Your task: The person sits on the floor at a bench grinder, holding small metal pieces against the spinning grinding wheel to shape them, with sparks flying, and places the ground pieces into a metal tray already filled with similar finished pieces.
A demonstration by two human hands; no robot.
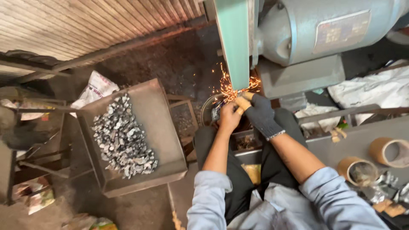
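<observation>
hundreds of small grey metal pieces lie heaped in a tilted rusty steel tray at about nine o'clock from the hands, well apart from them. they look light one by one, hard and stiff, with rough edges that could nick skin.

moving right, the bare left hand is clenched around one small metal workpiece, which sits low at its fingertips, just beside the green upright grinding belt at twelve o'clock. orange sparks spray from the spot where the piece meets the belt. the piece is too small and too covered to read its shape. judged from this, it is rigid and not fragile, likely hot near the ground end and apt to be snatched by the belt, so it wants a firm pinch on the end away from the sparks.

next, the right hand in a dark knitted glove presses in from two o'clock, closed against the same piece, its tan fingertips touching the left hand.

farther right stands the grey electric motor housing, and at four o'clock two brown cardboard tape cores rest on the bench.
</observation>
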